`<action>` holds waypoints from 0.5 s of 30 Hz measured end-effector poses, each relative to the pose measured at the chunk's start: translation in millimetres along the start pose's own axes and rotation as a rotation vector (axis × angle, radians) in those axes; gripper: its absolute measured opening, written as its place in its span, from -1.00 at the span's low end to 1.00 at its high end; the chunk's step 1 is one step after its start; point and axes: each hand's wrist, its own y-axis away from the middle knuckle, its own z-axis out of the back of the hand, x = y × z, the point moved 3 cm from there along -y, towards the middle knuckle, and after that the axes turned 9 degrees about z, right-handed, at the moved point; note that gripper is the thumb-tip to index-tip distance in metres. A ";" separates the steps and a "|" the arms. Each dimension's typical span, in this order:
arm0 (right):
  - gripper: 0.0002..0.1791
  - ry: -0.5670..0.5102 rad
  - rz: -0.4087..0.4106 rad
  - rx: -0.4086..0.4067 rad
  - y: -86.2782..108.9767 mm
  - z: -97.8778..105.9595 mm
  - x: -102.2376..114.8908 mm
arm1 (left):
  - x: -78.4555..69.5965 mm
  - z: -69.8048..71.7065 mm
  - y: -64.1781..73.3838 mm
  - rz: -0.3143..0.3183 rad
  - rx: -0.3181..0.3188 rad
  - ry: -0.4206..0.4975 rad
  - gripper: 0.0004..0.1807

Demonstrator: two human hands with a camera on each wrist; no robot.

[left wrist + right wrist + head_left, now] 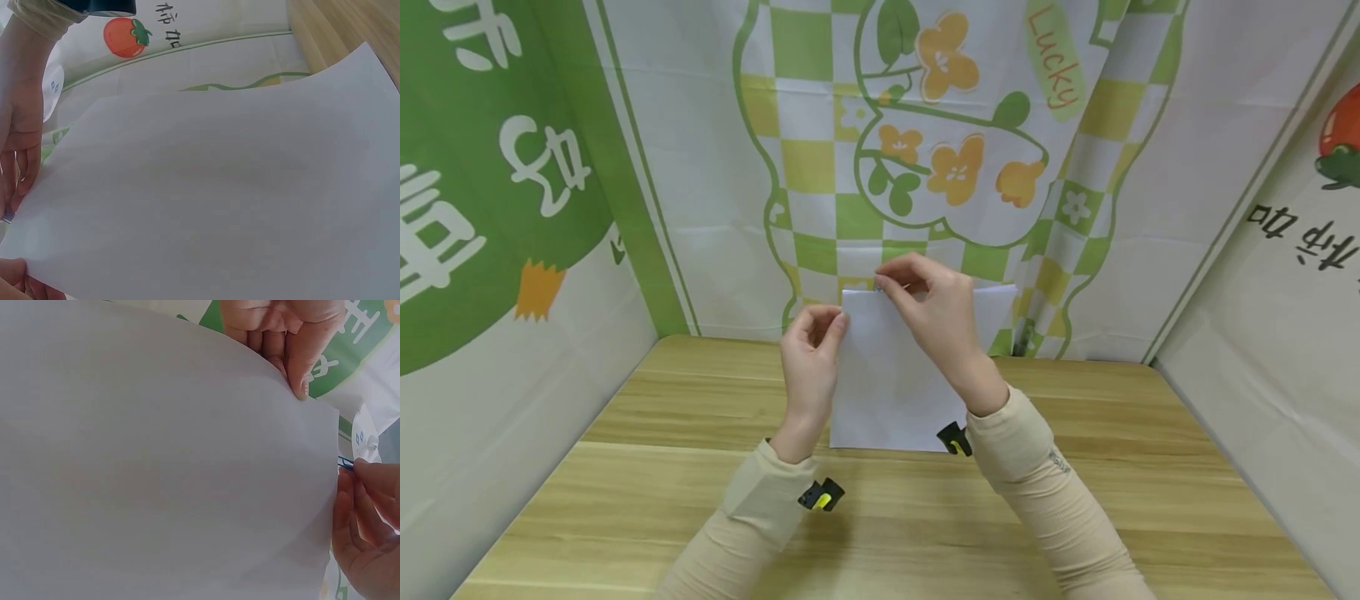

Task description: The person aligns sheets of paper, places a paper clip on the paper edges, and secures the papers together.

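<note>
White paper (895, 375) is held upright above the wooden table, its top right corner showing more than one layer. My left hand (811, 358) pinches its left edge near the top corner, thumb in front, as the right wrist view also shows with the left hand (287, 337) at the top. My right hand (943, 308) reaches across the paper and pinches a small blue paper clip (345, 463) between thumb and fingertip. The clip's free end is right at the paper's top edge, left of its middle. The left wrist view shows mostly blank paper (206, 187).
The wooden table (700, 500) extends around the paper. A patterned curtain (805, 167) hangs close behind it, and printed cloth walls (1262, 292) stand at both sides. Black wrist mounts (822, 495) sit on the beige sleeves.
</note>
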 end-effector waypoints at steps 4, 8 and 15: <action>-0.90 0.001 -0.006 0.015 0.0 0.0 -0.3 | 0.4 -0.1 -0.3 -0.002 0.000 -0.005 -0.81; -0.90 0.001 -0.004 0.024 0.0 0.1 -0.4 | 1.0 -0.1 -0.7 -0.001 0.000 -0.009 -0.81; -0.91 0.008 0.019 0.030 0.0 0.4 0.5 | 0.7 -0.7 -1.0 0.003 0.003 -0.014 -0.82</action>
